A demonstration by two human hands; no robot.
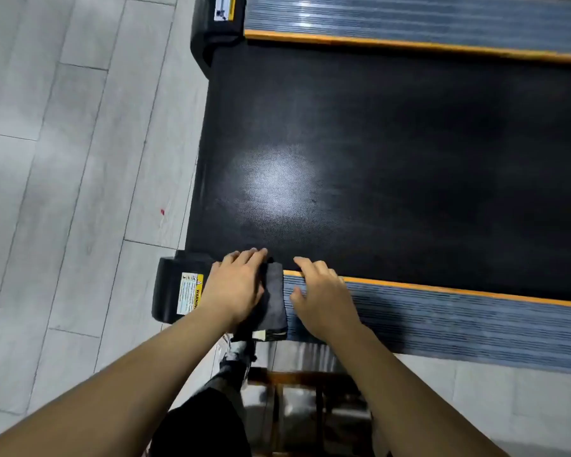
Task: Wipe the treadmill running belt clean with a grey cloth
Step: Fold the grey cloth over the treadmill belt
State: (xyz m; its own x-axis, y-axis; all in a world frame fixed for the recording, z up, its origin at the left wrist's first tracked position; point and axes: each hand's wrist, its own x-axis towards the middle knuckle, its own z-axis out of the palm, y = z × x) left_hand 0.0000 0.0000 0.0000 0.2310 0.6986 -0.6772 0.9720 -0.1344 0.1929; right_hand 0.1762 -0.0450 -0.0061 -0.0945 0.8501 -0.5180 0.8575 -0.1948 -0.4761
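On the far left, pale grey floor planks (pixel 63 192), with a tiny red speck (pixel 162 212) lying near the treadmill's end. Next, the black end cap (pixel 170 288) carries a yellow-and-white label (pixel 189 293) reading "WARNING"; the small print is too blurred to read. A second sticker (pixel 224 7) sits on the far end cap, illegible. Now the left hand (pixel 236 286) lies flat, fingers (pixel 244 258) spread and extended, pressing down on the grey cloth (pixel 274 298), a dark folded rectangle at the near corner, its far edge touching the running belt (pixel 393 153). The belt is black, finely textured, with a bright glare patch. Just beside the cloth, the right hand (pixel 322 298) rests open on the orange-edged ribbed side rail (pixel 475 319), gripping nothing.
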